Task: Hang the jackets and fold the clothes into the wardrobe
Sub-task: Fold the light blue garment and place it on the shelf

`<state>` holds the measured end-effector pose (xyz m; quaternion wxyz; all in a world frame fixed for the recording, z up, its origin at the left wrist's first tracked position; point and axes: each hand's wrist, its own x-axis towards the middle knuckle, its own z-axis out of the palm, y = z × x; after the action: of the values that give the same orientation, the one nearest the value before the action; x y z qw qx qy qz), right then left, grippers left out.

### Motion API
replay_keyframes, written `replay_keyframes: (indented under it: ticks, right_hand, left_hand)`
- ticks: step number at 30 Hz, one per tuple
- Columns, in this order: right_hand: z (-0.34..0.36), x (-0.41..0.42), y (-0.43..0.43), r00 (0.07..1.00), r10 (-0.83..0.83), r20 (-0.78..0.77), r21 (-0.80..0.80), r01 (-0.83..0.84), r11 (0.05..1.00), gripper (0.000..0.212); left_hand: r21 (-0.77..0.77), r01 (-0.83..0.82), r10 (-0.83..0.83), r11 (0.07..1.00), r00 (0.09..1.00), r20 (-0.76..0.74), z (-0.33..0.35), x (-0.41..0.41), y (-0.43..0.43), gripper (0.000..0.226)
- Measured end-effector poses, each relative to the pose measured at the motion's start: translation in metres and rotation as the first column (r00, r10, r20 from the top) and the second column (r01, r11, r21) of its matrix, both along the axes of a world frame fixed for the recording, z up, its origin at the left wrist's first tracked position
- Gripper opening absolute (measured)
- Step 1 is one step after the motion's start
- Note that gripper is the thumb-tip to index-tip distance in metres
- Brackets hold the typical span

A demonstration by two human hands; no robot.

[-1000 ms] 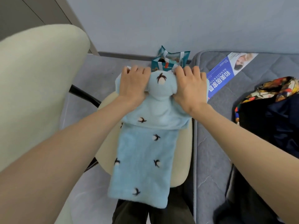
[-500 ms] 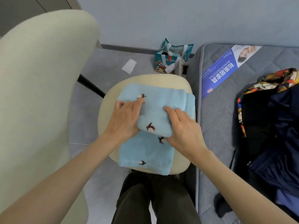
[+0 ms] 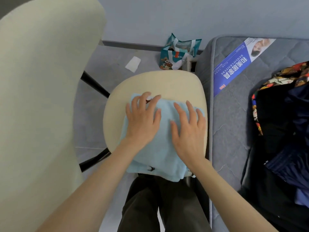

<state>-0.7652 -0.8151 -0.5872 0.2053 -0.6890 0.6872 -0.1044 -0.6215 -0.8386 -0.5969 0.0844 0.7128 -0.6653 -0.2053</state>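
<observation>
A light blue garment with small dark bird prints (image 3: 160, 158) lies folded into a compact stack on the round cream stool seat (image 3: 167, 82). My left hand (image 3: 142, 119) presses flat on its left half with fingers spread. My right hand (image 3: 189, 128) presses flat on its right half, fingers straight and spread too. A heap of dark and navy clothes (image 3: 287, 139) with a colourful patterned piece (image 3: 284, 76) lies on the grey mattress (image 3: 229, 124) to the right.
A cream chair back (image 3: 41, 97) fills the left side. A teal printed bag (image 3: 178, 52) and a white paper scrap (image 3: 133, 63) lie on the grey floor beyond the stool. A blue printed leaflet (image 3: 237, 64) lies on the mattress. My dark trouser legs show below.
I have folded the blue garment down from a long strip into a compact stack on the stool. Both hands went from gripping its top edge to pressing flat on it.
</observation>
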Motion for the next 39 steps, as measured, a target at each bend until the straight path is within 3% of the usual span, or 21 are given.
replay_keyframes:
  ticks: [2, 4, 8, 13, 17, 20, 26, 34, 39]
  right_hand:
    - [-0.024, 0.010, 0.001, 0.995, -0.035, -0.091, 0.162, 0.049, 0.986, 0.054]
    - [-0.049, 0.012, 0.011, 0.993, -0.075, -0.090, 0.203, 0.092, 0.975, 0.056]
    - [-0.081, 0.004, 0.019, 0.993, -0.117, -0.035, 0.130, 0.120, 0.984, 0.060]
    - [-0.088, 0.004, 0.020, 0.986, -0.169, 0.014, 0.075, 0.168, 0.983, 0.069]
    - [-0.075, 0.002, 0.021, 0.848, -0.524, 0.076, 0.336, 0.474, 0.814, 0.096]
    - [-0.069, 0.001, 0.016, 0.771, -0.634, 0.055, 0.438, 0.552, 0.710, 0.105]
    - [-0.073, 0.000, 0.019, 0.795, -0.602, 0.079, 0.363, 0.539, 0.760, 0.104]
    - [-0.083, -0.007, 0.013, 0.810, -0.562, 0.171, 0.369, 0.476, 0.798, 0.103]
    - [-0.071, -0.018, 0.018, 0.841, -0.511, 0.180, 0.390, 0.416, 0.821, 0.098]
  left_hand:
    - [0.197, -0.046, 0.052, 0.979, 0.998, -0.022, -0.026, -0.006, 0.004, 0.050]
    - [0.270, -0.100, 0.124, 0.958, 0.990, -0.071, -0.052, -0.011, 0.018, 0.054]
    - [0.117, -0.163, 0.170, 0.980, 0.984, -0.055, -0.078, -0.012, 0.032, 0.059]
    - [0.127, -0.277, 0.297, 0.952, 0.938, -0.177, -0.081, -0.011, 0.033, 0.069]
    - [0.298, -0.363, 0.429, 0.883, 0.882, -0.197, -0.077, 0.002, 0.039, 0.085]
    - [0.391, -0.390, 0.488, 0.834, 0.852, -0.191, -0.075, 0.009, 0.040, 0.091]
    - [0.376, -0.417, 0.529, 0.828, 0.804, -0.273, -0.079, 0.007, 0.043, 0.095]
    - [0.365, -0.418, 0.523, 0.832, 0.811, -0.263, -0.087, 0.007, 0.037, 0.094]
    - [0.435, -0.468, 0.615, 0.769, 0.728, -0.305, -0.075, 0.002, 0.051, 0.094]
